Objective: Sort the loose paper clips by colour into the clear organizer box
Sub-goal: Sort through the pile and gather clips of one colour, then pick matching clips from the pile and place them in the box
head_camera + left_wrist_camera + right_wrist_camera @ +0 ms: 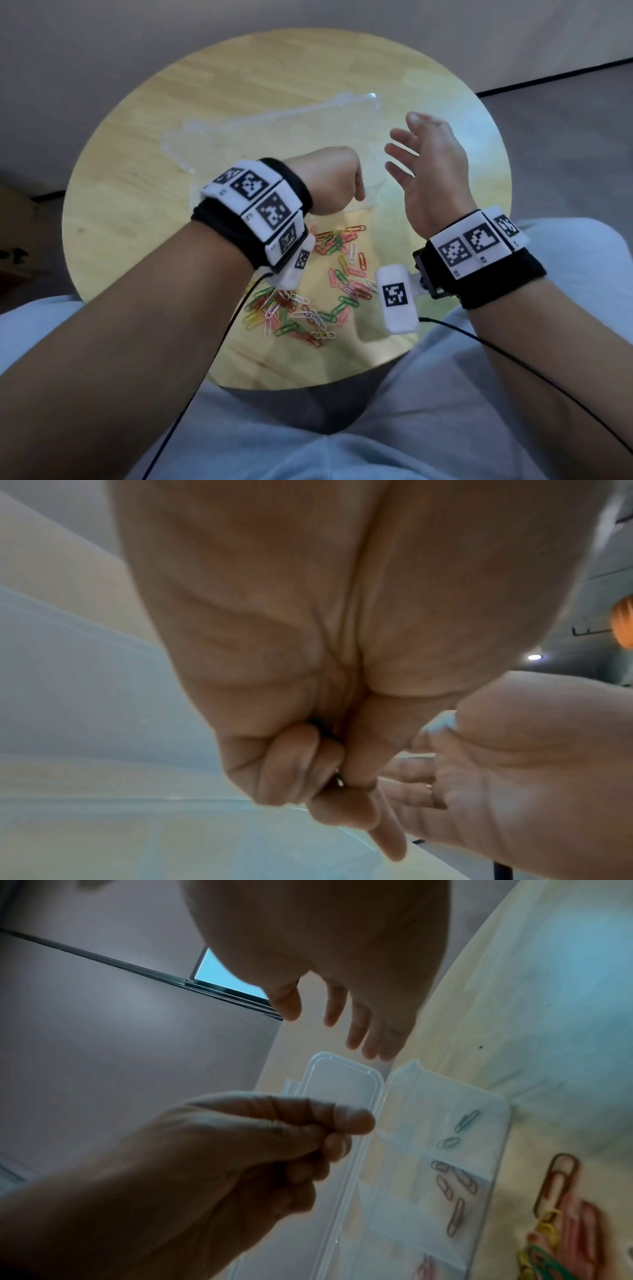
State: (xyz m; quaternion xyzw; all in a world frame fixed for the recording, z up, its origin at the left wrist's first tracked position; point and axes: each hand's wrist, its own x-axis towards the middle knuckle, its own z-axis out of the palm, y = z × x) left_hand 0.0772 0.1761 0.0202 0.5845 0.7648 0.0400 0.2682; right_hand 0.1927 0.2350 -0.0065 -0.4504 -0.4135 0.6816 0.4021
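While the organizer box (428, 1150) holds sorted paper clips (455, 1180), left hand (329, 185) fisted, right hand (428, 171) spread

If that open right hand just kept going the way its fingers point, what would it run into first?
Probably the left hand, whose curled fingers sit just across from the right hand, above the clear organizer box. Depth is unclear, so it might pass above.
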